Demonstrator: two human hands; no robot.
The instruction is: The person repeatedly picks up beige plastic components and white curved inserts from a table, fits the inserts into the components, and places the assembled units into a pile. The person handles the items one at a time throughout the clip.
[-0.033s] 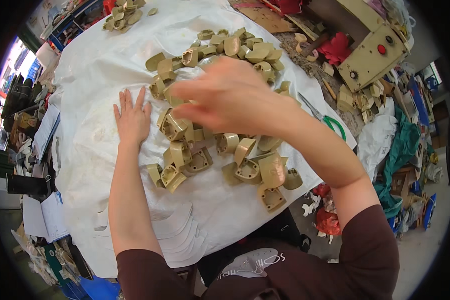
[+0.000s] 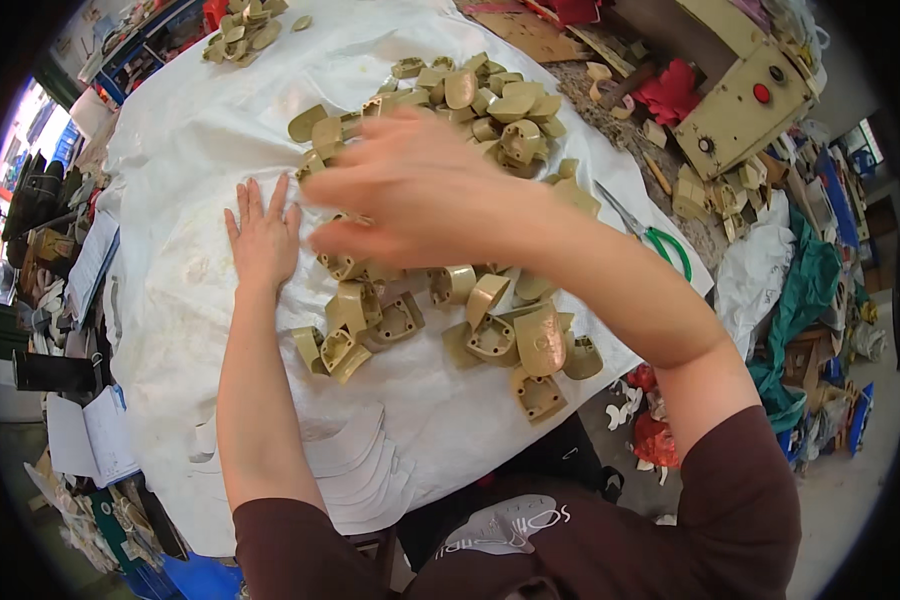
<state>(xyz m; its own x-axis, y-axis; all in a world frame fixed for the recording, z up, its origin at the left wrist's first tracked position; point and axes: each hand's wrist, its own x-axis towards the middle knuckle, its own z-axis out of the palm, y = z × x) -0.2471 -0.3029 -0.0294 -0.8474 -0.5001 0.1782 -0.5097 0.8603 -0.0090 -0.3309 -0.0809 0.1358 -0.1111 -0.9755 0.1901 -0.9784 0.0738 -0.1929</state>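
1. Cannot tell state of right grip (image 2: 410, 195), wide, narrow or holding: too blurred.
2. Could topple or scuff tan caps (image 2: 542, 340) beneath and around it by brushing low across loosely heaped, leaning pieces.
3. Look glossy, hollow, curved-backed; some with small holes inside.
4. Left of right grip, note left grip (image 2: 265, 235) spread wide, flat on white-covered counter (image 2: 180, 300).
5. Right of right grip, could nudge green-handled scissors (image 2: 653, 234) by swinging right forearm (image 2: 610, 275) outward.

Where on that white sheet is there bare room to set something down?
Bare: between the left hand and the left edge of the white sheet, and between the white curved pieces and the beige parts. Crowded: around the right hand, where beige parts cluster.
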